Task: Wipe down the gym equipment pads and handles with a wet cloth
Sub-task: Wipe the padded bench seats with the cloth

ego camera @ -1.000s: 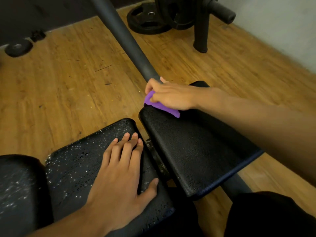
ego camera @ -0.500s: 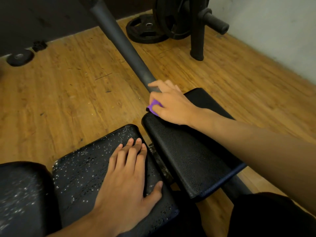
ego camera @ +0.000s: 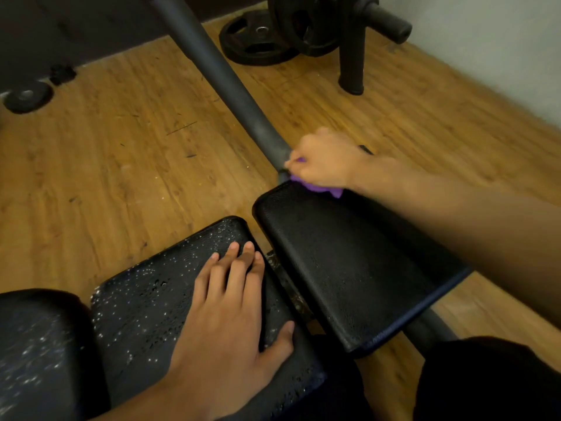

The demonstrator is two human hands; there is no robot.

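Note:
My right hand (ego camera: 326,161) grips a purple cloth (ego camera: 315,186) at the far end of the right black pad (ego camera: 349,262), where the dark machine bar (ego camera: 224,74) meets the pad. Most of the cloth is hidden under my fingers. My left hand (ego camera: 230,323) rests flat, fingers straight, on the left black pad (ego camera: 145,314), which is speckled with water drops. A third wet pad (ego camera: 39,354) lies at the lower left.
Wooden floor (ego camera: 106,165) surrounds the bench. Black weight plates (ego camera: 261,41) and a plate rack post (ego camera: 352,56) stand at the back. A small dark plate (ego camera: 25,97) lies at the far left. A grey wall (ego camera: 501,56) runs along the right.
My right hand with the cloth has shifted a little along the pad's far edge, staying by the bar. My left hand has stayed on the wet pad.

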